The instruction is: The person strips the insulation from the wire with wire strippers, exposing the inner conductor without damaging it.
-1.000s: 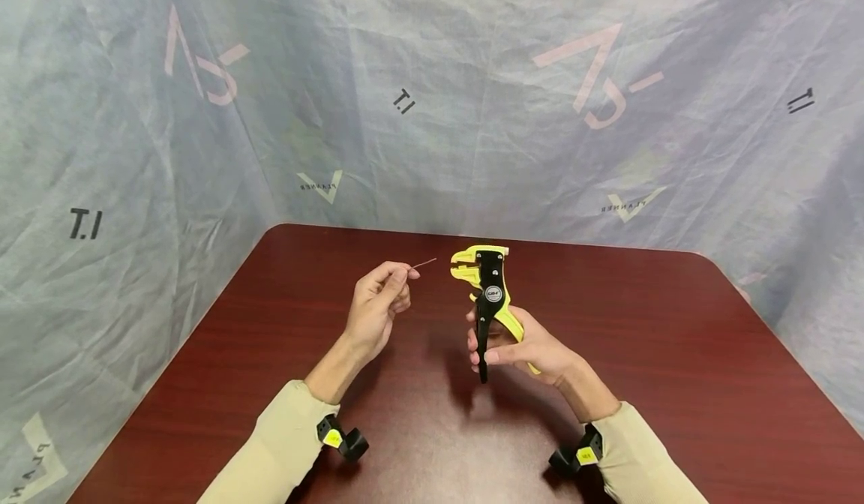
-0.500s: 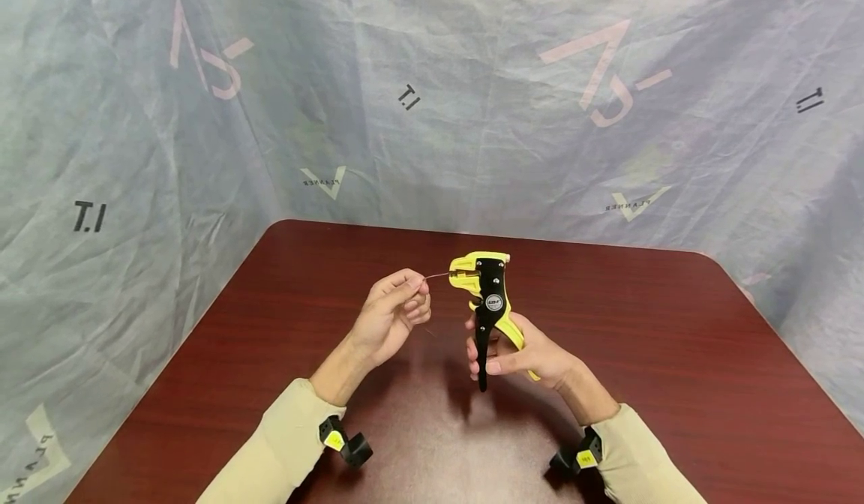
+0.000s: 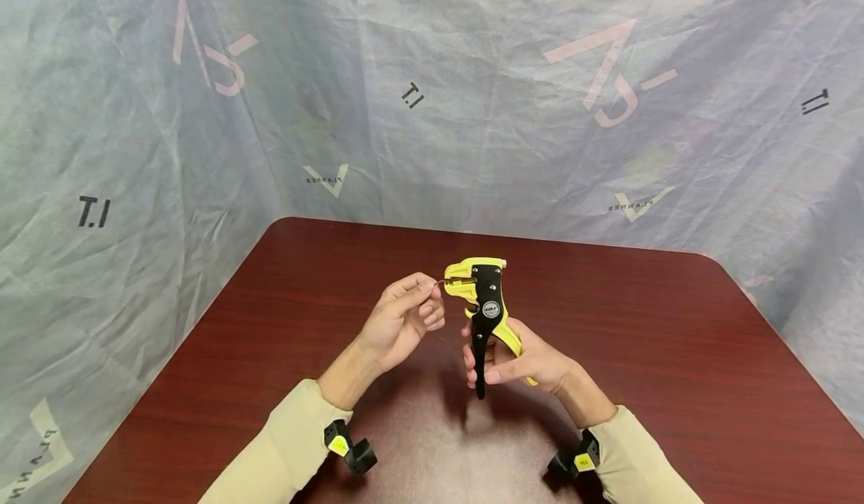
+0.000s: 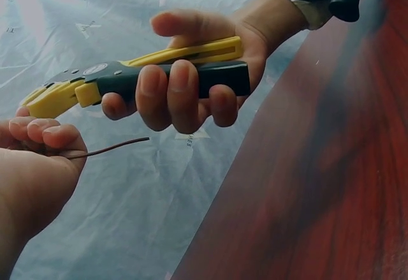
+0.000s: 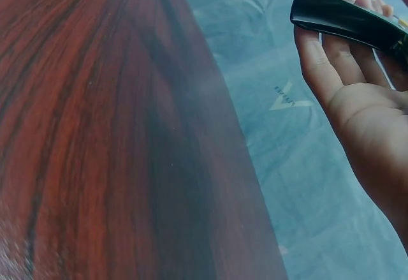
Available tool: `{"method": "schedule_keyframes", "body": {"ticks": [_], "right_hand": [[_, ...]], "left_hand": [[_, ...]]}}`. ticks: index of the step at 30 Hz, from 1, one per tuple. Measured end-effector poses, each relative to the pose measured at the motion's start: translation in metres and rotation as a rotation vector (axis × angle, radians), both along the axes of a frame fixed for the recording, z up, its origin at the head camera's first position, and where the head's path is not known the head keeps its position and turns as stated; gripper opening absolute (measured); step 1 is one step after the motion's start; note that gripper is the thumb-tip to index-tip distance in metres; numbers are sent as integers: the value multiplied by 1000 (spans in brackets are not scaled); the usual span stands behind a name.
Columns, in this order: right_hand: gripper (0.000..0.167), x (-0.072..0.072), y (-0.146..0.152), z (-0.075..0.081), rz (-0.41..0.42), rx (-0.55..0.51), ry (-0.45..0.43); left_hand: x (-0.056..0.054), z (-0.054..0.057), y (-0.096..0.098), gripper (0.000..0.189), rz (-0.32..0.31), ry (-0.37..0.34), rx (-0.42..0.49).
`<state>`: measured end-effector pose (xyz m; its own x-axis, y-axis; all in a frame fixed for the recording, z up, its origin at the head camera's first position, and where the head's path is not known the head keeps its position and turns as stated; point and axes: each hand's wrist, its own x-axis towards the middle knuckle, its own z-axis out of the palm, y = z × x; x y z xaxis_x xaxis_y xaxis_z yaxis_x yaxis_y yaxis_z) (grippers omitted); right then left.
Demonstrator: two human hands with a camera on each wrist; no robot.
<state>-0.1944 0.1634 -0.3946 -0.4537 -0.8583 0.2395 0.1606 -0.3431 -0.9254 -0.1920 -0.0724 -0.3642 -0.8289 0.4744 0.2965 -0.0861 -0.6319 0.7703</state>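
My left hand (image 3: 401, 320) pinches a thin brown wire (image 3: 439, 283) between thumb and forefinger. One end of the wire reaches into the mouth of a yellow-and-black wire stripper (image 3: 490, 290). In the left wrist view the wire's other end (image 4: 118, 147) sticks out below the curled fingers. My right hand (image 3: 529, 358) grips the stripper's handles and holds the tool upright over the table, nose pointing left. Seen from the left wrist, its fingers wrap the black handle (image 4: 220, 79) while the thumb stands off the yellow one. The right wrist view catches only the black handle's end (image 5: 338, 13).
A dark red wooden table (image 3: 607, 309) lies under both hands. Grey printed cloth (image 3: 486, 151) hangs behind it and along its sides. A small black camera mount (image 3: 349, 448) is strapped to the left wrist, another (image 3: 574, 460) to the right.
My left hand has moved right and slightly down, bringing the wire's end from outside into the stripper's mouth. The stripper has dropped a little, still in my right hand.
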Motion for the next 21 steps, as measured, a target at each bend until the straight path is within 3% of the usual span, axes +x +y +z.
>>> {"method": "schedule_keyframes", "body": {"ticks": [12,21], "right_hand": [[45,1,-2,-2,34,-24,19],[43,2,-4,-1,-11,4,52]], "left_hand": [[0,-2,3,38,-16,3,-6],[2,-1,4,40,-14,-29,-9]]}}
